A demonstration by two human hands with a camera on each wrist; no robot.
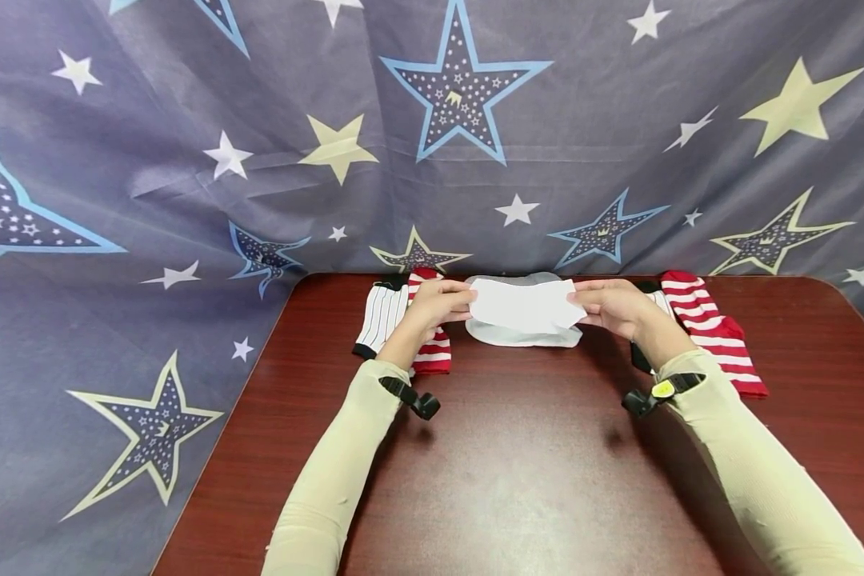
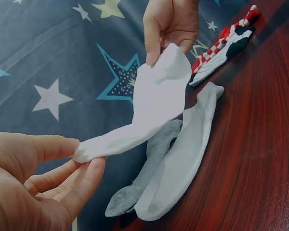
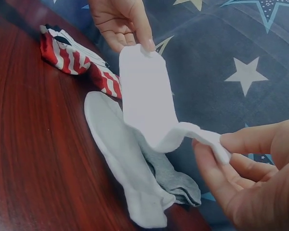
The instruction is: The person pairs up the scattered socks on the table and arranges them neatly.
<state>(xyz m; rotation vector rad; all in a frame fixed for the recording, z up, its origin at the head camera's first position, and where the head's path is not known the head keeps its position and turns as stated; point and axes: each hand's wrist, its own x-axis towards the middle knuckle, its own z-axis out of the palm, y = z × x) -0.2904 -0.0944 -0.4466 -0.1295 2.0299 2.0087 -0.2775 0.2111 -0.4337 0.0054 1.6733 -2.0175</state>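
A white sock [image 1: 524, 306] is stretched sideways above the far part of the table, held at both ends. My left hand [image 1: 435, 304] pinches its left end between thumb and fingers; in the left wrist view that end looks narrow and bunched. The other end is pinched by my right hand [image 1: 614, 307]. Beneath the raised sock, a second white sock [image 2: 183, 168] lies flat on the table. Beside it, on the backdrop side, lies a grey sock [image 3: 169, 175], partly covered by the white one.
By my left hand lie a black-striped white sock [image 1: 383, 316] and a red-and-white striped sock [image 1: 432, 356]. Another red-and-white striped sock [image 1: 713, 328] lies at the right, beside a partly hidden black-and-white sock [image 1: 642, 357]. A starred cloth [image 1: 432, 192] hangs behind the brown table [image 1: 518, 464].
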